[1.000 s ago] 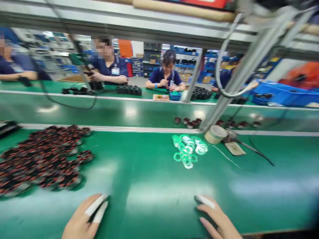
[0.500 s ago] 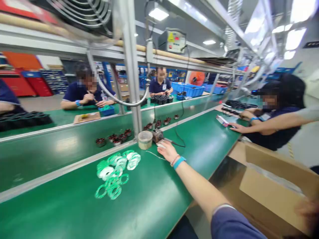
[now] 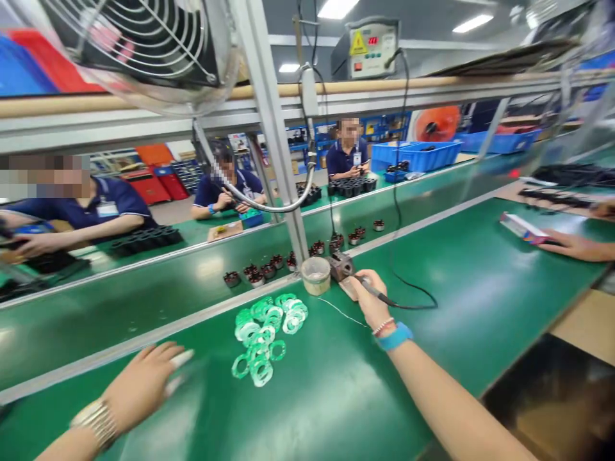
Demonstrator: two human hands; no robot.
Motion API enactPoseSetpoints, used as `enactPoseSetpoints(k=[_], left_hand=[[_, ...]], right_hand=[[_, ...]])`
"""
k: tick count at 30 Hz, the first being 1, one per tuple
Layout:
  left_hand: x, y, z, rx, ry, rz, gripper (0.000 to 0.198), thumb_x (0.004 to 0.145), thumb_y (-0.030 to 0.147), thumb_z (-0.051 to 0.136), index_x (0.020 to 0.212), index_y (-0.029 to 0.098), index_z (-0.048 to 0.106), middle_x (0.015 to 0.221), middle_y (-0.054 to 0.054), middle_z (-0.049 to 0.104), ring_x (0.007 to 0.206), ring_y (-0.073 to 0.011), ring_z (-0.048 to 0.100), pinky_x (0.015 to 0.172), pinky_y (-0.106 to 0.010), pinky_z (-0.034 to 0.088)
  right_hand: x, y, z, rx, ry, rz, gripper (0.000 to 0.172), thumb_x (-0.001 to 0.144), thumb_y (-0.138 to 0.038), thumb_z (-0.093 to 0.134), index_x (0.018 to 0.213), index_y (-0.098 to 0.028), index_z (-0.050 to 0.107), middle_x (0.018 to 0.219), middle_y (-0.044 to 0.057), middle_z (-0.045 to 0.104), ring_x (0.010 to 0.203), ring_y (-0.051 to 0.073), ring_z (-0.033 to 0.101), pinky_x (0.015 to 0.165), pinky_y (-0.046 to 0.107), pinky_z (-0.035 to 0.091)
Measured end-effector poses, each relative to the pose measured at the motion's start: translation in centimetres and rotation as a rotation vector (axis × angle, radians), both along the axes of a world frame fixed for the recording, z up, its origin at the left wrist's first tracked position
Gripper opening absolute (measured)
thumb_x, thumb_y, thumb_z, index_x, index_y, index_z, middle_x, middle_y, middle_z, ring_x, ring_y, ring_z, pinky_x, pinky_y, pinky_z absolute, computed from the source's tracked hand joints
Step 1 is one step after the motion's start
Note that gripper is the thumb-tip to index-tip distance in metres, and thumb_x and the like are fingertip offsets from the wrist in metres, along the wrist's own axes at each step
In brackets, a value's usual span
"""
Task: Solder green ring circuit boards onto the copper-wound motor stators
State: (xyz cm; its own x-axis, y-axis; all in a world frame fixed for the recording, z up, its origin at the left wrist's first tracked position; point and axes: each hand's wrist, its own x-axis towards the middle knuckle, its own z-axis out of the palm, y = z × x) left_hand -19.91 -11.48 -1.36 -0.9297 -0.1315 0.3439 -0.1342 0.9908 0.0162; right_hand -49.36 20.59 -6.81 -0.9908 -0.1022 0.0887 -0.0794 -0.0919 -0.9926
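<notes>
My right hand (image 3: 368,296) is closed round the black handle of a soldering iron (image 3: 369,292), whose tip rests in its small stand (image 3: 339,264) by the metal post. A black cable runs off from it to the right. My left hand (image 3: 144,382), with taped fingertips and a metal watch at the wrist, hovers flat over the green bench, fingers stretched out and somewhat blurred, left of a heap of green and white rings (image 3: 264,330). A round beige tub (image 3: 316,275) stands beside the stand.
Small dark wound coils (image 3: 262,274) sit on the conveyor strip behind the bench. A slanted metal post (image 3: 278,141) and a fan (image 3: 139,45) rise above. Other people work opposite; another person's hand (image 3: 576,244) lies at the right. The bench edge (image 3: 542,320) drops off at right.
The view swung back left. My right hand has closed on the soldering iron handle. My left hand has come into view over the bench, left of the rings.
</notes>
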Motion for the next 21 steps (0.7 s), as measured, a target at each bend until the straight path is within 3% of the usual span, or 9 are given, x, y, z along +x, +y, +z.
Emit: enactPoseSetpoints(k=[1,3,6,9,12,15,21], left_hand=[[-1.7,-0.7,0.5,-0.018,-0.221,0.017,0.022,0.076,0.038,0.053,0.091,0.027,0.065,0.093,0.001,0.069,0.091,-0.0222,0.06,0.086,-0.041,0.044],[-5.3,-1.9,1.1,0.013,-0.415,0.154,0.029,0.076,0.033,0.053,0.1,0.02,0.064,0.106,-0.008,0.065,0.1,-0.0254,0.057,0.091,-0.039,0.04],[-10.3,-3.2,0.6,0.055,-0.437,0.25,0.033,0.082,0.031,0.047,0.109,0.017,0.059,0.109,-0.01,0.062,0.098,-0.0228,0.058,0.088,-0.032,0.042],[-13.8,-4.8,-0.8,0.092,-0.434,0.354,0.032,0.085,0.031,0.049,0.111,0.014,0.054,0.109,-0.011,0.059,0.096,-0.0209,0.058,0.086,-0.036,0.044],[-16.4,-6.9,-1.9,0.117,-0.411,0.431,0.032,0.086,0.032,0.049,0.112,0.015,0.051,0.112,-0.009,0.055,0.096,-0.0199,0.056,0.083,-0.041,0.046],[-18.5,-8.8,-2.6,0.134,-0.39,0.474,0.034,0.086,0.031,0.049,0.116,0.016,0.048,0.116,-0.009,0.052,0.098,-0.0208,0.055,0.082,-0.041,0.047],[-20.7,-9.9,-3.8,0.16,-0.445,0.441,0.046,0.085,0.038,0.048,0.125,0.018,0.039,0.125,-0.012,0.045,0.101,-0.0227,0.054,0.083,-0.043,0.047]], right_hand=[[0.5,-0.2,0.1,0.027,0.066,0.024,0.025,0.071,-0.035,0.064,0.089,-0.018,0.058,0.068,-0.002,0.057,0.059,0.011,0.052,0.056,0.024,0.045],[1.3,-1.0,0.3,0.082,0.189,0.111,0.023,0.069,-0.034,0.064,0.086,-0.019,0.063,0.076,0.0,0.062,0.07,0.015,0.056,0.069,0.027,0.047],[2.1,-2.4,0.9,0.171,0.328,0.257,0.019,0.066,-0.032,0.065,0.081,-0.021,0.068,0.08,0.003,0.067,0.077,0.019,0.06,0.079,0.031,0.046],[3.5,-2.4,2.0,0.245,0.406,0.337,0.019,0.07,-0.032,0.06,0.084,-0.021,0.069,0.081,0.003,0.069,0.072,0.019,0.063,0.076,0.032,0.049],[5.8,-0.7,2.8,0.326,0.483,0.356,0.021,0.079,-0.03,0.053,0.094,-0.022,0.066,0.086,0.002,0.069,0.069,0.016,0.064,0.071,0.025,0.051],[7.7,0.8,2.6,0.379,0.527,0.265,0.019,0.082,-0.029,0.051,0.092,-0.021,0.065,0.073,0.001,0.069,0.059,0.012,0.063,0.059,0.018,0.052],[7.4,0.6,0.6,0.449,0.618,0.229,0.014,0.08,-0.027,0.055,0.088,-0.021,0.066,0.08,0.0,0.071,0.066,0.012,0.067,0.063,0.013,0.053]])
